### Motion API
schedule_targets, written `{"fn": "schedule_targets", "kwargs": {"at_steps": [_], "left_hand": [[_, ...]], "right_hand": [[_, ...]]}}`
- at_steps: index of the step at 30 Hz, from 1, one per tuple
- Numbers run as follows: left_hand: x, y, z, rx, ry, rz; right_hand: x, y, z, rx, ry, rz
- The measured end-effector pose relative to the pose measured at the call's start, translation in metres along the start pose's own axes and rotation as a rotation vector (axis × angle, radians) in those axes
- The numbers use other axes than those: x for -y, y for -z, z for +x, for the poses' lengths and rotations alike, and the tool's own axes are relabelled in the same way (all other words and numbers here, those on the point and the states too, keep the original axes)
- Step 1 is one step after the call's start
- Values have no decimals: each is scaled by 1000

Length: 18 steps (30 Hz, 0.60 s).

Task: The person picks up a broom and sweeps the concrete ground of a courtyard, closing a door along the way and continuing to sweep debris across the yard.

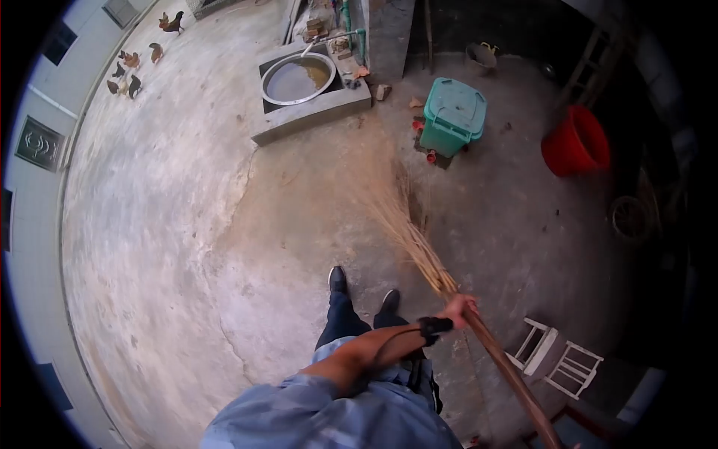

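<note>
My left hand (458,309), with a black band at the wrist, reaches across my body. Its fingers are wrapped round a long-handled twig broom (419,251), just below where the twigs meet the brown stick. The bristles fan out forward over the concrete floor (299,202), their tips blurred. From my grip the handle slants down to the lower right edge of the view. My right hand cannot be made out.
A green lidded bin (455,112) and a red bucket (576,142) stand ahead to the right. Left of the bin, a metal basin (271,93) sits in a concrete trough (314,112). White stools (542,348) lie at lower right. Several chickens (131,60) are far left.
</note>
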<state>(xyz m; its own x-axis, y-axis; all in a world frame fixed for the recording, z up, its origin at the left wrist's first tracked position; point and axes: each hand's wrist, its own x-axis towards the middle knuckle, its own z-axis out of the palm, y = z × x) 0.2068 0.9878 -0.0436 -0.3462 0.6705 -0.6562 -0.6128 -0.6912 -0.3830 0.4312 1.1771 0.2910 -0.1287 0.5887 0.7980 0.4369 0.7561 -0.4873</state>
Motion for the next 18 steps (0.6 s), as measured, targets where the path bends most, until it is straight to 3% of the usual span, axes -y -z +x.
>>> {"fn": "schedule_targets", "kwargs": {"at_steps": [2,3,4,5,6,7,8,10,11,12,13,14,15,16,18], "left_hand": [[-61,57,-1,55,-347,296],[-103,92,-22,291,-626,675],[-144,124,-46,472,-985,943],[-208,199,-35,137,-600,833],[-222,217,-50,83,-1065,513],[-240,203,-83,-86,-872,193],[-248,172,-119,-248,-666,-117],[-227,145,-146,-214,-864,-339],[-202,118,-167,-121,-856,-327],[-190,102,-175,-203,-708,-445],[-170,82,-181,-200,-716,-417],[-154,74,-181,-96,-624,-420],[-142,78,-166,-2,-544,-406],[-123,39,-183,-41,-515,-341],[-103,20,-166,160,-275,-401]], "right_hand": [[56,-34,-51,164,-113,184],[87,-53,-82,284,-59,177],[78,-62,-107,589,-23,185],[157,-77,-135,629,247,164],[160,-97,-150,766,281,378],[159,-108,-166,902,300,581],[171,-118,-165,908,164,533],[178,-141,-151,864,-133,565],[171,-155,-139,820,-295,648],[150,-163,-122,729,-366,715],[122,-166,-107,648,-440,782],[104,-156,-81,728,-309,669],[89,-147,-62,653,-334,700],[65,-131,-36,616,-239,692],[64,-80,-2,413,-277,631]]}}
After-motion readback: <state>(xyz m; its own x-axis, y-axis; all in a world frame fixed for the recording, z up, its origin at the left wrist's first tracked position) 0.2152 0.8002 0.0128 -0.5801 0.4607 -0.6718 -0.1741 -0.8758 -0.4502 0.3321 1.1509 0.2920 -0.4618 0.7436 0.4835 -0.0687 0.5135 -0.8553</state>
